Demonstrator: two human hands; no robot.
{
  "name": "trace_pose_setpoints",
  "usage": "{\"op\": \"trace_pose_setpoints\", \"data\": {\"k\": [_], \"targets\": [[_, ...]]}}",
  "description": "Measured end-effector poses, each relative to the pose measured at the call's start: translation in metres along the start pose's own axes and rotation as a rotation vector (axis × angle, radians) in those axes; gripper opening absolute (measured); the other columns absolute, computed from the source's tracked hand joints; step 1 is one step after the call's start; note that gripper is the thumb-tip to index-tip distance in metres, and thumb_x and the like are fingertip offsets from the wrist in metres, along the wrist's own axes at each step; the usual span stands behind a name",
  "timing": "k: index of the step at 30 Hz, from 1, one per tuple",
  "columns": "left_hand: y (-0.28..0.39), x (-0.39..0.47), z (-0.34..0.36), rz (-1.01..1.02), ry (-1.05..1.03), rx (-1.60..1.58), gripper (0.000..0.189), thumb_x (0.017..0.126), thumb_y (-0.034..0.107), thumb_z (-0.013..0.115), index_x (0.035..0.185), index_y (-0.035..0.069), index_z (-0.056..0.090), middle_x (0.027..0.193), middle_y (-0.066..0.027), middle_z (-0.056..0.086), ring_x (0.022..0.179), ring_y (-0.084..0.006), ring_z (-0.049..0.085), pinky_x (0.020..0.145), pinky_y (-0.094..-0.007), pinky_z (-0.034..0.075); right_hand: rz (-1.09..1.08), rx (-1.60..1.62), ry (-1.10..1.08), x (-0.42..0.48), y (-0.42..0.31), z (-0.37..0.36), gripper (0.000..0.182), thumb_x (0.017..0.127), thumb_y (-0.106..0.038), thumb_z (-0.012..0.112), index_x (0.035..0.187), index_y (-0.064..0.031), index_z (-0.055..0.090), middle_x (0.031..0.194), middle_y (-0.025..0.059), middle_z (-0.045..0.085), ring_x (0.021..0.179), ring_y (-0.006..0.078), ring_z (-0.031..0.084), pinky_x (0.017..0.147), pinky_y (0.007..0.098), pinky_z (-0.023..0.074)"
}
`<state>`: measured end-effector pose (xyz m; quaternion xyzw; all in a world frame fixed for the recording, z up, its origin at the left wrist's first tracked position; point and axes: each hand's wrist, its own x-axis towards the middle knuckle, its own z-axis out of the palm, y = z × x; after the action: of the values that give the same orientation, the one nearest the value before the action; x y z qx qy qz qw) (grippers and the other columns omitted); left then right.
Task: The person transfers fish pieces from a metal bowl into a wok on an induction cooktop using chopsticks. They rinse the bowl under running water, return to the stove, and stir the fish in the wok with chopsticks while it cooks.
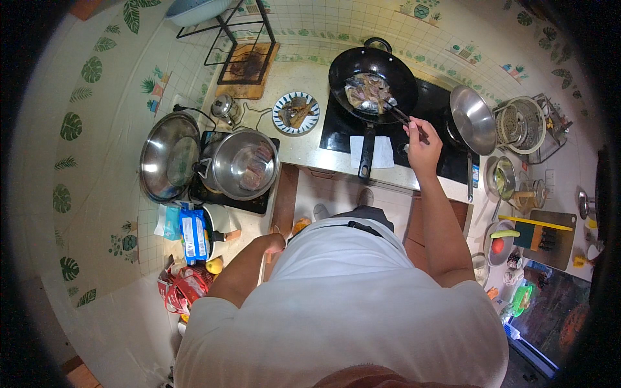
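My right hand (pixel 423 148) is closed on a pair of dark chopsticks (pixel 399 114), whose tips reach into pieces of fish (pixel 369 92) in a black wok (pixel 345 63). The wok stands on a black glass cooktop (pixel 335 127), its handle pointing towards me over a white paper sheet (pixel 384 151). Left of it, browned pieces, apparently fish, lie on a blue-and-white plate (pixel 296 132). My left hand (pixel 275 243) hangs low by my left side near the counter edge; its fingers are partly hidden, and whether it holds anything does not show.
On the left, a steel bowl (pixel 228 186) with chunks of meat stands over a portable cooker (pixel 257 204), beside a large steel pan (pixel 165 126). At the right are a shiny steel wok (pixel 461 109), a steamer basket (pixel 536 114) and a cutting board (pixel 563 247).
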<state>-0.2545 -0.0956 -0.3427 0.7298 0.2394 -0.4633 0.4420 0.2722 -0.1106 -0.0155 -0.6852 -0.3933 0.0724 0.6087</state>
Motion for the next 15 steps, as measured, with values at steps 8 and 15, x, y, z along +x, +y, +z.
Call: {"op": "trace_pose_setpoints", "data": {"k": [8,15], "targets": [[0.031,-0.033,-0.015,-0.19,0.024,-0.234,0.022,0.082,0.011,0.062,0.097,-0.001,0.074,0.083,-0.0183,0.07,0.07,-0.0279,0.065,0.063,-0.0423,0.05,-0.024,0.001,-0.007,0.0,0.004,0.002,0.016,0.097,-0.005,0.061,0.103,0.0079,0.067,0.097,0.0156,0.067,0.085,0.0208,0.072,0.074,0.0286,0.0571],[0.047,-0.05,-0.031,-0.186,-0.012,-0.214,0.023,0.083,0.011,0.061,0.097,-0.003,0.073,0.084,-0.0181,0.069,0.073,-0.027,0.064,0.063,-0.0433,0.049,0.036,0.022,-0.016,-0.002,0.004,0.004,0.016,0.098,-0.005,0.061,0.105,0.0069,0.067,0.1,0.0123,0.067,0.088,0.0182,0.07,0.079,0.028,0.0579]]}}
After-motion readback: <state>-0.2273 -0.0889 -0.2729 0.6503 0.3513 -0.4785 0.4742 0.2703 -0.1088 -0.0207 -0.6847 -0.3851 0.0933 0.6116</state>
